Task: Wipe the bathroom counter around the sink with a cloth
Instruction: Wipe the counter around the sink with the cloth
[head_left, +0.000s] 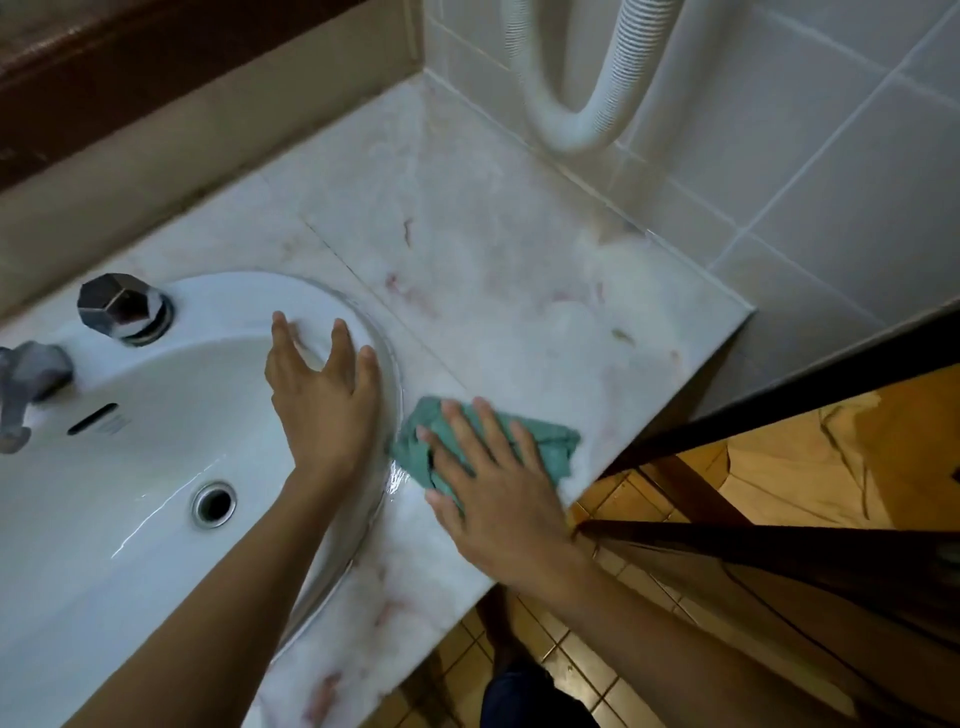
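Observation:
A crumpled green cloth lies on the pale marble counter, just right of the white sink. My right hand presses flat on the cloth with straight, spread fingers, close to the counter's front edge. My left hand rests open on the sink's right rim, fingers spread and pointing away from me. A wet streak shines on the counter between the sink rim and the cloth.
A chrome tap and a dark faceted knob stand at the sink's back left. A white ribbed hose hangs against the tiled wall in the far corner. A dark wooden door frame borders the counter's right end, above a yellow tiled floor.

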